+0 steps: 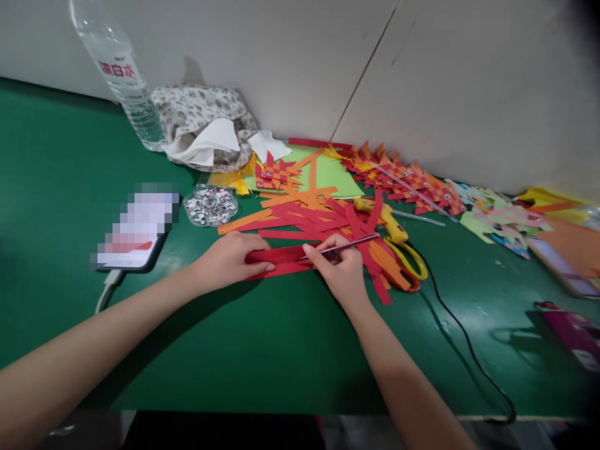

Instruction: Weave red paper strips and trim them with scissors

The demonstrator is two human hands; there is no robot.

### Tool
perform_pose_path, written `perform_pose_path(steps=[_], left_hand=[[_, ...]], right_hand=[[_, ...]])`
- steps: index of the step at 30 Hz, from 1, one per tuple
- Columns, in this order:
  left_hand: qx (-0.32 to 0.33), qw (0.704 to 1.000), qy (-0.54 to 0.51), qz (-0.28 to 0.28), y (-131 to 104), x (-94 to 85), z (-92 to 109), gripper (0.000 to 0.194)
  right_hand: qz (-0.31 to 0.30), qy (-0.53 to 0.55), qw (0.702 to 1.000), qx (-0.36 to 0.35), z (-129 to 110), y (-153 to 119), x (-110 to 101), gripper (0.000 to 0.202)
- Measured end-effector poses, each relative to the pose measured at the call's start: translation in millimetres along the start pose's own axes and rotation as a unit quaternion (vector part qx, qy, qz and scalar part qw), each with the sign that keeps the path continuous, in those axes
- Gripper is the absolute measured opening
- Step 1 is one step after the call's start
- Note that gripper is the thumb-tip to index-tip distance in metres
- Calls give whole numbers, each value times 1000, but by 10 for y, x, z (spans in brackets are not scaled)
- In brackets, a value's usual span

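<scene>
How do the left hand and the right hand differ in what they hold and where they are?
The left hand grips the left end of the red paper, while the right hand holds a slim pen-like tool. The left hand is nearer the phone; the right hand is nearer the yellow glue gun. Both are bare.

Upper left of my view, a clear plastic bottle beside a patterned cloth pouch with white tissue; left, I see a phone joined to a white cable; lower right, a purple object.
</scene>
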State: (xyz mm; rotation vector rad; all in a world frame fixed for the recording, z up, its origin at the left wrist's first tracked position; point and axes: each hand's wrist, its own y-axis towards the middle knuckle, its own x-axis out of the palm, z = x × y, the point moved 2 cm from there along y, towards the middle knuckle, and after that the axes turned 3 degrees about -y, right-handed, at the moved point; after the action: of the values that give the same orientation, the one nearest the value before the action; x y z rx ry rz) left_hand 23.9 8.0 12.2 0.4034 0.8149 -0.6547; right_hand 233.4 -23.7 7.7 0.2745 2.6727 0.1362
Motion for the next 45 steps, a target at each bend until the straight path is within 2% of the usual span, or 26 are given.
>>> perform_pose_path(steps=[15, 23, 36, 41, 45], left_hand=[[7, 1000, -4, -27, -11, -26, -16, 25], [-1, 999, -18, -27, -15, -38, -11, 22], [24, 1000, -10, 8, -58, -23, 6, 30], [37, 999, -2, 8, -84, -64, -22, 18], [40, 999, 22, 11, -80, -65, -73, 17]], right_hand=[[2, -28, 999, -16, -39, -14, -13, 30], [-15, 52, 998, -10, -40, -5, -7, 30], [-11, 41, 999, 16, -4, 15, -61, 31], [-10, 40, 999, 19, 38, 40, -80, 32], [7, 48, 999, 16, 41, 37, -109, 32]])
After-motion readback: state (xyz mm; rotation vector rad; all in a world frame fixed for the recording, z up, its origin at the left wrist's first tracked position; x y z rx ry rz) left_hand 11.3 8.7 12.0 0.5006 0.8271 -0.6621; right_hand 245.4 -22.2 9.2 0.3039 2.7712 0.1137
